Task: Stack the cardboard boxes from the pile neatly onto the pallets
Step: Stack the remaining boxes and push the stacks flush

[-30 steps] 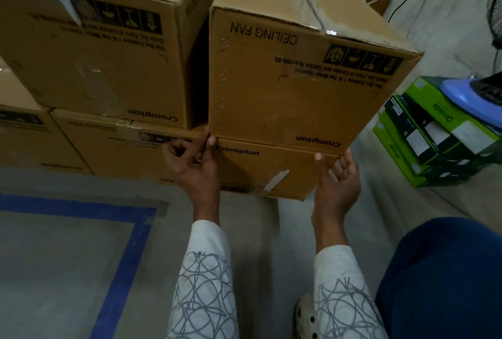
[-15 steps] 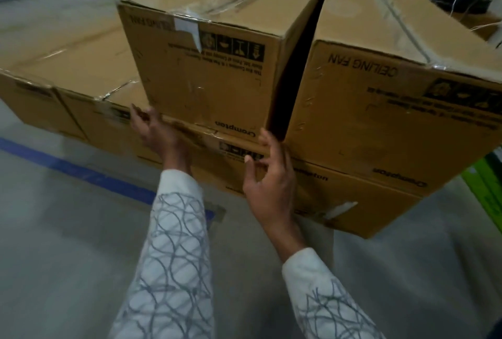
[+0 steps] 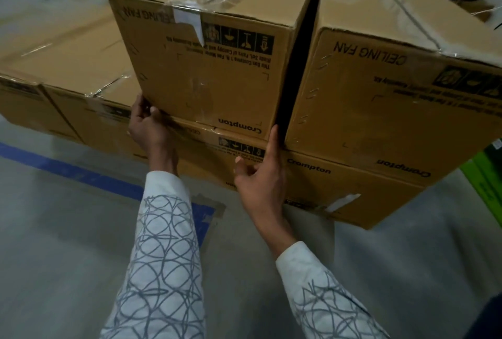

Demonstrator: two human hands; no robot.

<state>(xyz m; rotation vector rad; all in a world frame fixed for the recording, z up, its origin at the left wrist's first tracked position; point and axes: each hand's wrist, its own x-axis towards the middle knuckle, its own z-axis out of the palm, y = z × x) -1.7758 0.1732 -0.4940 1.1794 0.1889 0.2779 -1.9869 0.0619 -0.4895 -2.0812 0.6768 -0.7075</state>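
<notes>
Concrete floor, blue-taped, runs below. The top box sits on a lower box; my left hand grips its lower-left corner, my right hand presses straight fingers against its lower-right.

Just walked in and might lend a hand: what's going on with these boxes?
A person is working on the top left box, which rests on a lower box. The left hand grips its bottom left corner; the right hand touches its bottom right corner, one finger up along the gap beside the neighbouring box.
</notes>
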